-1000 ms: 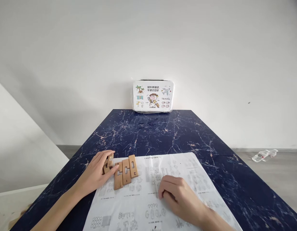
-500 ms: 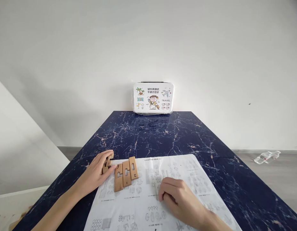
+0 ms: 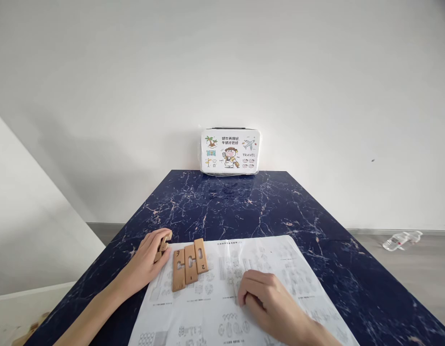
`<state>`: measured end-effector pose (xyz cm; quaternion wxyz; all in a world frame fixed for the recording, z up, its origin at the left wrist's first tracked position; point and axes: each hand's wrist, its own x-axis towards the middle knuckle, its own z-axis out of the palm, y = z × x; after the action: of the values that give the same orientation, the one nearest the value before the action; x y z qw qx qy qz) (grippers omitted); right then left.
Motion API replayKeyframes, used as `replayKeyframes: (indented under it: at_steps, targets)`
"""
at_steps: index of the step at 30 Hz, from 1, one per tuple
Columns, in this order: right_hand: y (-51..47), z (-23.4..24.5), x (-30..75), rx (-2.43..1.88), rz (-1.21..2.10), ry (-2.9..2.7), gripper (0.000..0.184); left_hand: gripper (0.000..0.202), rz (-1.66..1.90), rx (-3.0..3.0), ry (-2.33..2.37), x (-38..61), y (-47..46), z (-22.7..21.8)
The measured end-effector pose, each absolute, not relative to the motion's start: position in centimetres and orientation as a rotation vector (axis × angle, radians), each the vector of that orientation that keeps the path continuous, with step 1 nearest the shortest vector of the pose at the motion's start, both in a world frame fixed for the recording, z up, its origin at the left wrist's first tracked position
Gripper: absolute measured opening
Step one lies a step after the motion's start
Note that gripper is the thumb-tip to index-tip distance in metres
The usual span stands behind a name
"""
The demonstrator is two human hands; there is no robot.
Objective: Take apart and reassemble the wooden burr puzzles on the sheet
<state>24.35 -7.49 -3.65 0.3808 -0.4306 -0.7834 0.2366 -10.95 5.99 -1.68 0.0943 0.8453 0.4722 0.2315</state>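
Observation:
My left hand (image 3: 147, 254) is curled around notched wooden puzzle pieces (image 3: 163, 246) at the left edge of the paper; the fingers partly hide them. To the right of it, three flat wooden puzzle pieces with cut-outs lie side by side: one marked 3 (image 3: 178, 278), one marked 1 (image 3: 191, 274) and one marked 2 (image 3: 203, 266). They sit on a large printed sheet (image 3: 215, 288) covered in small diagrams. Resting on the middle of this sheet, my right hand (image 3: 264, 300) has its fingers curled in, with nothing visible in them.
A white cartoon-printed case (image 3: 229, 151) stands upright against the wall at the far end of the blue marbled table (image 3: 237, 206). Clear plastic bottles (image 3: 401, 240) lie on the floor to the right. A white bin (image 3: 13, 312) holding wooden pieces is at lower left.
My left thumb has drawn back from the piece marked 3, whose number now shows fully. The view has tilted slightly; my right hand keeps its place on the sheet.

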Motion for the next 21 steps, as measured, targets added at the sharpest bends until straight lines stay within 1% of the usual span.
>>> replayKeyframes:
  at_steps: [5, 15, 21]
  targets:
    - [-7.5, -3.7, 24.4, -1.097, 0.603, -2.002, 0.029, 0.042, 0.668, 2.522, 1.436, -10.9, 6.1, -1.8]
    - [-7.5, -3.5, 24.5, -1.108, 0.611, -2.009, 0.03, 0.037, 0.77, 2.549, 1.539, -10.1, 6.3, -1.5]
    - [-7.5, -3.4, 24.8, -1.123, 0.626, -2.007, 0.031, 0.043, 0.795, 2.531, 1.566, -9.6, 6.4, -1.4]
